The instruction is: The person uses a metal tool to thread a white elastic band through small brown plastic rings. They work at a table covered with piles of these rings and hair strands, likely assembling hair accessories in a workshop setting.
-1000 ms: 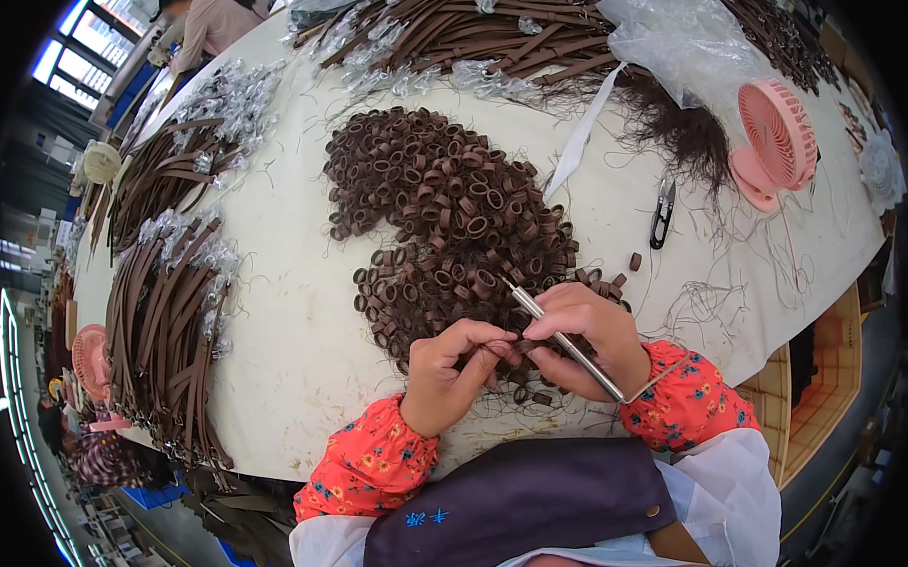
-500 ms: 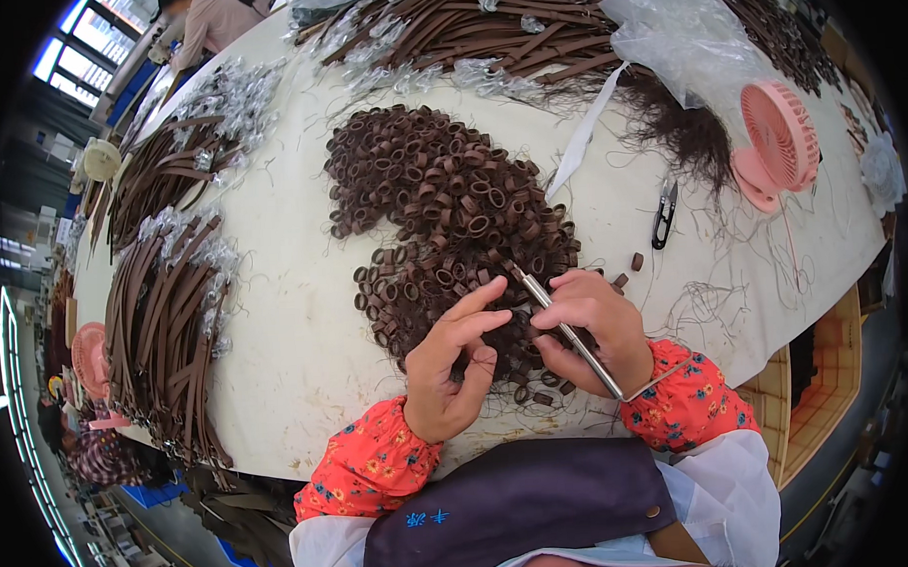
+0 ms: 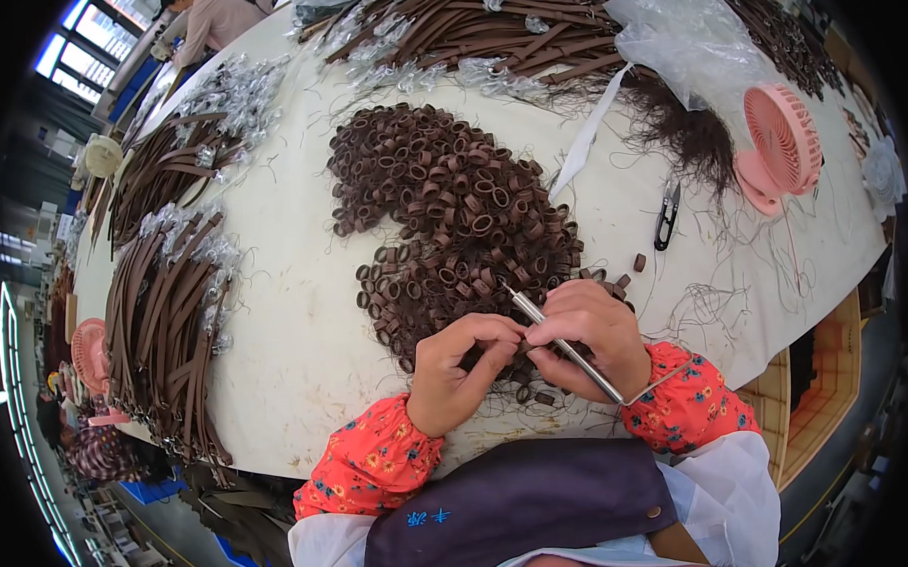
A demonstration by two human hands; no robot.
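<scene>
My right hand is closed around a slim silver pen-shaped tool with a thin tip. The tool slants up and to the left over a large heap of small brown strap loops. Thumb and fingers pressed together, my left hand meets the right fingertips at the heap's near edge. Between the fingertips is a small dark brown piece, mostly hidden, so its exact shape is unclear. A few loose loops lie just below my hands.
Bundles of brown straps lie along the left side, with more straps at the back. Black thread snips and a pink fan are on the right. Clear plastic and loose threads lie around. Another person sits far left.
My left fingers, spread apart before, have come together at my right fingertips. The silver tool's tip has dipped slightly.
</scene>
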